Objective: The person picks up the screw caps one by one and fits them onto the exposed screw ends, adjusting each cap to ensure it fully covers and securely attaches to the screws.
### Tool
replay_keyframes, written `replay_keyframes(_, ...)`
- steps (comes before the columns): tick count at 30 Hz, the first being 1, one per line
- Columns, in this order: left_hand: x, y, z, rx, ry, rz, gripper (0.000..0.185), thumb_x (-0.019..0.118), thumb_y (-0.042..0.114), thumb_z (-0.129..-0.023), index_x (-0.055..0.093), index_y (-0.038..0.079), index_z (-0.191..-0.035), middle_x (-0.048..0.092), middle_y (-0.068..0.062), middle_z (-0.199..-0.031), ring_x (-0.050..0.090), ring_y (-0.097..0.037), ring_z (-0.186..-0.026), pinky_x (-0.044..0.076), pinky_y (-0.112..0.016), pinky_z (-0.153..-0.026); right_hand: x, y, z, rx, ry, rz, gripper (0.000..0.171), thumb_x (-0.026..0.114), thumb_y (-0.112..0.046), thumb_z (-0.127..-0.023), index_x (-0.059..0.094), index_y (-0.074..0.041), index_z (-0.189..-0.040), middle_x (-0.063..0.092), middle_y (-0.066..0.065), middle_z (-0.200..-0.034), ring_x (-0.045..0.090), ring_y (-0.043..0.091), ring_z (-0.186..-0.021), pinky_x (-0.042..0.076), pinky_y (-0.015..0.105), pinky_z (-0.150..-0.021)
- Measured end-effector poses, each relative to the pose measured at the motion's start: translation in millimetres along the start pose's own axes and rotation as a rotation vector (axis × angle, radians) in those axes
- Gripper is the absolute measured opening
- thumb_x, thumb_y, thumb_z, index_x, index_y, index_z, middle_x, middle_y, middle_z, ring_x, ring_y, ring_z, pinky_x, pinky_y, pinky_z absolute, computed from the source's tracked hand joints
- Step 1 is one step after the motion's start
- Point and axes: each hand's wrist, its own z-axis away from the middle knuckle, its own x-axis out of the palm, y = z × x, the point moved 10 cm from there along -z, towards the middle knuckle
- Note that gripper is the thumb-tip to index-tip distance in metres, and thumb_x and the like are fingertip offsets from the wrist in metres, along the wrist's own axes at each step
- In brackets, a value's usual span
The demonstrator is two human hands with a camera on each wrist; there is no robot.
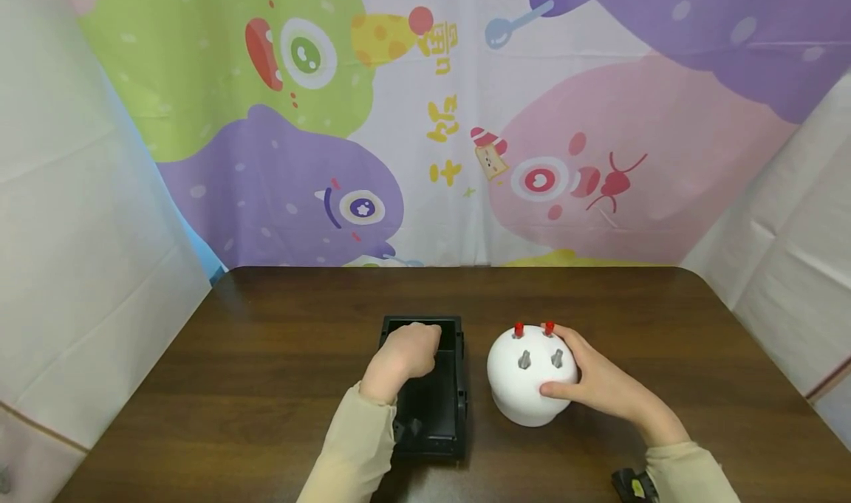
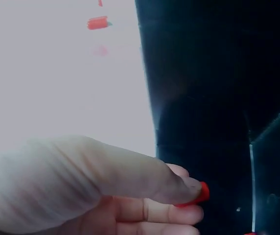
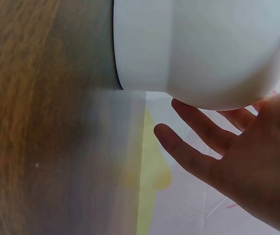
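A black open box (image 1: 460,385) lies on the brown table (image 1: 266,355), and my left hand (image 1: 407,355) reaches down into it. In the left wrist view the thumb and fingers of this hand (image 2: 130,196) pinch a small red peg (image 2: 202,193) against the box's dark inside (image 2: 203,73). Right of the box stands a white dome (image 1: 525,396) carrying two red pegs (image 1: 518,330) at its top and two grey pegs (image 1: 524,359) below them. My right hand (image 1: 598,381) cups the dome's right side, thumb on its front. The right wrist view shows the dome (image 3: 198,49) above that hand's fingers (image 3: 203,142).
The table's rounded far corners and edges meet a colourful cartoon backdrop (image 1: 425,119) and white sheets (image 1: 80,230) at both sides. Bare wood lies left of the box and right of the dome. A small black wrist device (image 1: 631,484) shows at the lower right.
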Motion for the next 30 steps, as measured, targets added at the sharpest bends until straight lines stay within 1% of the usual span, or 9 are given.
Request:
replay_keyframes(2, -3.3, 2.4, 1.2, 0.015, 0.016, 0.007, 0.010, 0.059, 0.001, -0.083, 0.059, 0.006, -0.091, 0.052, -0.003, -0.068, 0.044, -0.014, -0.058, 0.038, -0.025, -0.054, 0, 1, 0, 0.004, -0.003, -0.001, 0.082, 0.074, -0.041, -0.072, 0.029, -0.014, -0.135, 0.039, 0.013, -0.131, 0.048, 0.027, -0.109, 0.042, 0.045, -0.085)
replay_keyframes(6, -9.8, 8.0, 3.5, 0.046, 0.039, -0.001, 0.007, 0.059, 0.002, -0.083, 0.056, 0.008, -0.083, 0.051, -0.002, -0.069, 0.044, -0.013, -0.058, 0.037, -0.025, -0.052, 0, 1, 0, 0.005, -0.002, 0.002, 0.082, 0.074, -0.041, -0.072, 0.029, -0.014, -0.135, 0.039, 0.013, -0.131, 0.048, 0.027, -0.109, 0.042, 0.045, -0.085)
replay_keyframes(11, -17.4, 15.9, 6.5, 0.083, 0.060, -0.009, 0.012, 0.058, 0.002, -0.083, 0.051, 0.010, -0.078, 0.047, -0.001, -0.069, 0.041, -0.014, -0.059, 0.034, -0.025, -0.054, 1, 1, 0, 0.005, -0.006, 0.004, 0.083, 0.074, -0.041, -0.072, 0.029, -0.013, -0.135, 0.039, 0.013, -0.131, 0.048, 0.027, -0.109, 0.042, 0.045, -0.085)
replay_keyframes(15, -25.8, 23.8, 10.2, 0.115, 0.098, -0.016, 0.014, 0.057, 0.001, -0.084, 0.049, 0.011, -0.077, 0.045, -0.001, -0.069, 0.040, -0.014, -0.059, 0.032, -0.025, -0.054, 0, 0, 0, 0.011, -0.008, 0.001, 0.083, 0.074, -0.041, -0.072, 0.029, -0.013, -0.135, 0.038, 0.013, -0.132, 0.048, 0.028, -0.109, 0.042, 0.045, -0.084)
replay_keyframes(20, -37.2, 34.9, 16.3, 0.163, 0.164, -0.025, 0.015, 0.055, -0.002, -0.083, 0.050, 0.011, -0.077, 0.045, 0.000, -0.069, 0.039, -0.013, -0.059, 0.031, -0.024, -0.054, 0, 0, 0, 0.007, -0.006, 0.006, 0.082, 0.073, -0.041, -0.072, 0.028, -0.014, -0.135, 0.039, 0.013, -0.131, 0.048, 0.027, -0.109, 0.042, 0.045, -0.084)
replay_keyframes(24, -44.3, 45.4, 19.7, 0.219, 0.220, -0.031, 0.014, 0.054, -0.003, -0.082, 0.052, 0.010, -0.078, 0.048, -0.001, -0.071, 0.040, -0.013, -0.059, 0.033, -0.023, -0.055, 0, 0, 1, 0.004, -0.004, 0.008, 0.082, 0.073, -0.042, -0.072, 0.028, -0.015, -0.135, 0.039, 0.012, -0.131, 0.048, 0.026, -0.109, 0.043, 0.044, -0.084)
replay_keyframes(30, -49.2, 59.1, 19.6, 0.268, 0.277, -0.050, 0.010, 0.057, 0.001, -0.081, 0.055, 0.010, -0.082, 0.052, 0.000, -0.072, 0.044, -0.013, -0.060, 0.037, -0.025, -0.057, 0, 1, 1, 0.014, -0.009, 0.002, 0.083, 0.073, -0.042, -0.072, 0.028, -0.016, -0.136, 0.038, 0.012, -0.133, 0.048, 0.027, -0.110, 0.042, 0.045, -0.085)
